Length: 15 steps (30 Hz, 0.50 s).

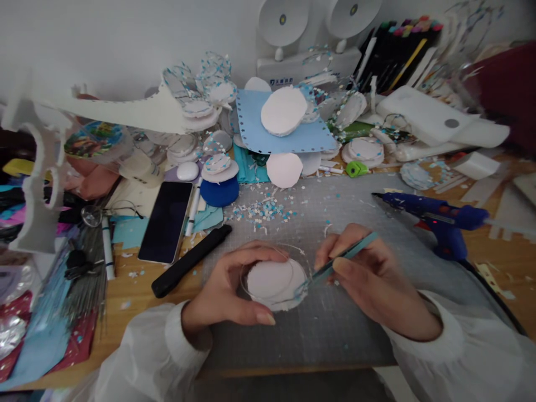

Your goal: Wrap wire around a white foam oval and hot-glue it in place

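Note:
A white foam disc (274, 282) lies on the grey cutting mat (335, 329) near the front edge, with a thin wire ring over it. My left hand (226, 290) curls around the disc's left side, thumb below and fingers above, holding it steady. My right hand (377, 279) pinches a pair of teal tweezers (335, 262) whose tip touches the disc's right rim.
A blue glue gun (439, 215) rests right of the mat. A black phone (166, 220), a black marker (190, 259) and a blue cup (219, 190) lie to the left. Foam discs, blue sheet (251, 123), paper scraps (262, 211) and markers crowd the back.

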Each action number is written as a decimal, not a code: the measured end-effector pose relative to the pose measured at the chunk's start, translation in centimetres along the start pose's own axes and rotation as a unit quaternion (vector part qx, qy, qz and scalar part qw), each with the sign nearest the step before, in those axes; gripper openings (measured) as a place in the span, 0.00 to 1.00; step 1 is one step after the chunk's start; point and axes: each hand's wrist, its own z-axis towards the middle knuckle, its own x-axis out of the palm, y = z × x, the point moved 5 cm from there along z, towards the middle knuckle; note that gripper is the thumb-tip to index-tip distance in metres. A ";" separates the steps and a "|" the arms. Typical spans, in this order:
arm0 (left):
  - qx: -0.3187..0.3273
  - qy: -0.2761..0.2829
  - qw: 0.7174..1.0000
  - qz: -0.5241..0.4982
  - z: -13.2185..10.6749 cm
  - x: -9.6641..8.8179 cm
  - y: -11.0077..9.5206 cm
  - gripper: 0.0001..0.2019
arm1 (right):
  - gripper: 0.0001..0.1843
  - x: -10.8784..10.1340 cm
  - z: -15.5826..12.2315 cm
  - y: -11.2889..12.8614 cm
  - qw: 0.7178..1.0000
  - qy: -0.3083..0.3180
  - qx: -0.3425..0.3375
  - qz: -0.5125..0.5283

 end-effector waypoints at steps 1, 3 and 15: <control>-0.001 -0.001 1.000 -0.005 0.0 0.0 0.0 0.32 | 0.02 0.0 0.0 0.0 1.000 -0.008 0.003 0.012; -0.002 -0.004 1.000 -0.014 0.0 -0.1 -0.1 0.32 | 0.02 -0.2 0.0 0.1 0.999 -0.024 -0.001 0.030; -0.045 -0.041 0.997 -0.036 -0.6 0.0 -0.5 0.28 | 0.10 0.3 -1.0 1.7 0.982 0.042 -0.153 -0.098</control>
